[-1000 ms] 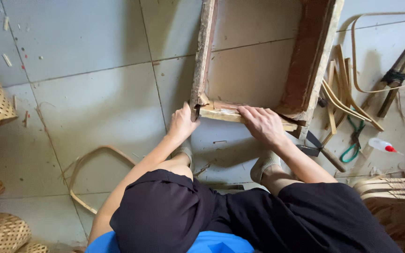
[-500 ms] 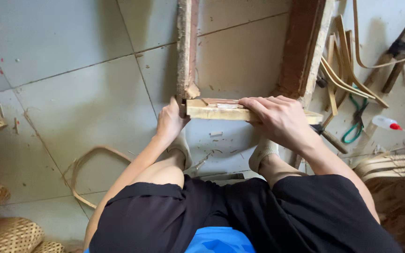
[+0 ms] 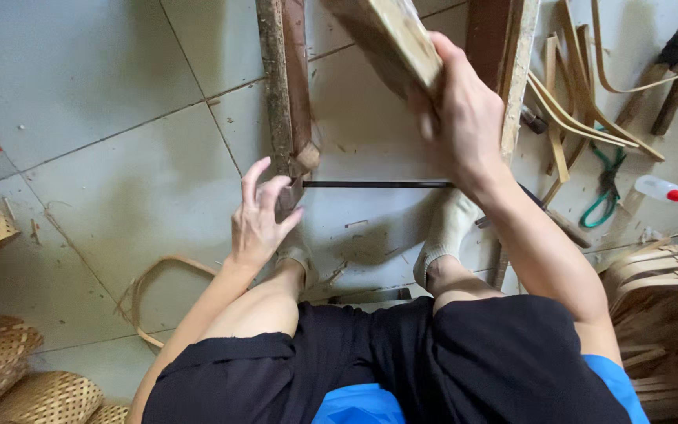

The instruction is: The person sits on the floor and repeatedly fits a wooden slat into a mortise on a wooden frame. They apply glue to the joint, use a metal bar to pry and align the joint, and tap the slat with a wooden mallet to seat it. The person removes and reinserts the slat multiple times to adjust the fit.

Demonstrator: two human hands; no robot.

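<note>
Right hand (image 3: 464,118): grip closed around a wooden block (image 3: 390,35), lifted above the floor (image 3: 103,118), its top end cut off by the picture edge. Left hand (image 3: 259,220): grip wide, fingers spread, fingertips touching the lower end of the left wooden rail (image 3: 280,86). A thin dark rod (image 3: 378,185) spans between the hands. Right rail (image 3: 512,55) just beyond right grip. Bare tiles left of left grip; bamboo strips (image 3: 566,110) and green scissors (image 3: 606,184) crowd the right.

Single head-worn view, looking steeply down past the seated lap onto the tiled floor (image 3: 103,157); close to both hands; no second view to overlap.
</note>
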